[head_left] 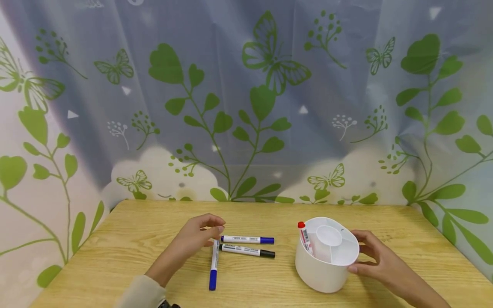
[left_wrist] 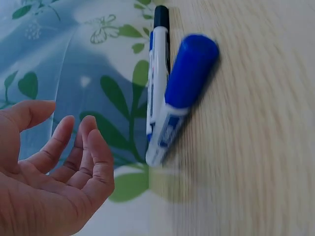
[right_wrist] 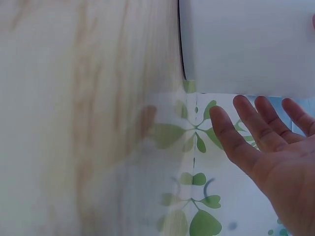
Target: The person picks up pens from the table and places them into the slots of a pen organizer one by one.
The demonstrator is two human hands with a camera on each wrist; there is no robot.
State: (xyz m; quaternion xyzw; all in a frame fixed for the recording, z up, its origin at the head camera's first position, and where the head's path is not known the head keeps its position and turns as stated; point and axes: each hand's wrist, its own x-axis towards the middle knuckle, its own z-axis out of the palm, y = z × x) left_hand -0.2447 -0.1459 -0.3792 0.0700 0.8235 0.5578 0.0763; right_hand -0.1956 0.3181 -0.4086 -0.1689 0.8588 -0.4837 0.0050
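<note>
White-walled and divided on top, the container (head_left: 321,276) stands on the tabletop (head_left: 265,286), a red-capped marker (head_left: 306,241) leaning in its left-hand compartment. Left of the container lie a blue-capped marker (head_left: 248,240), a black-capped marker (head_left: 246,251) just nearer the person, and a second blue-capped marker (head_left: 213,267) turned crosswise, farthest from it. The step in hand looks like reaching for one of these; the next move probably calls for a pinch on a barrel. Well left of the container, the left hand (head_left: 190,237) is empty, its fingers loosely curved, thumb apart. At the container's right side, the right hand (head_left: 379,262) rests spread fingers against the wall, seemingly steadying it.
</note>
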